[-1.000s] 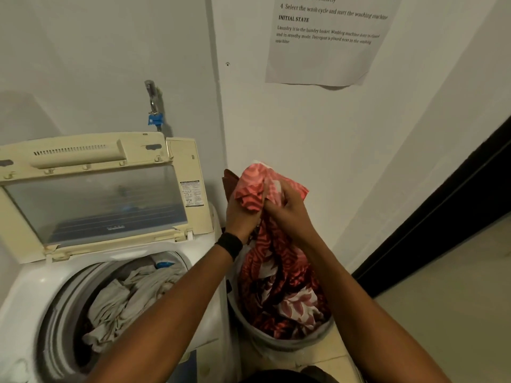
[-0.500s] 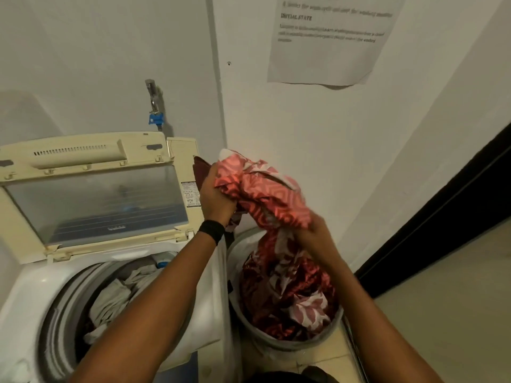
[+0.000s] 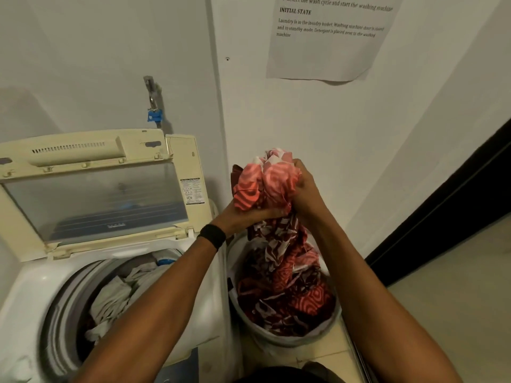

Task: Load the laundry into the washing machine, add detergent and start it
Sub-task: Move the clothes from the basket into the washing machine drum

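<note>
A red and white patterned cloth point(image 3: 265, 186) is bunched up above the round laundry basket point(image 3: 279, 341), and its lower part trails down into the basket. My left hand point(image 3: 243, 217) grips the bunch from below. My right hand point(image 3: 304, 189) grips it from the right side. The white top-loading washing machine point(image 3: 33, 294) stands to the left with its cream lid point(image 3: 91, 189) raised. Grey-white laundry point(image 3: 119, 297) lies in its drum. No detergent is in view.
A tap with a blue fitting point(image 3: 153, 106) is on the wall behind the machine. A printed sheet point(image 3: 329, 37) hangs on the wall above the basket. A dark door frame point(image 3: 456, 217) and tiled floor point(image 3: 456, 299) lie to the right.
The bunched cloth was swung left toward the machine's lid, then came back right above the basket. My right hand has climbed from low on the cloth to the top of the bunch.
</note>
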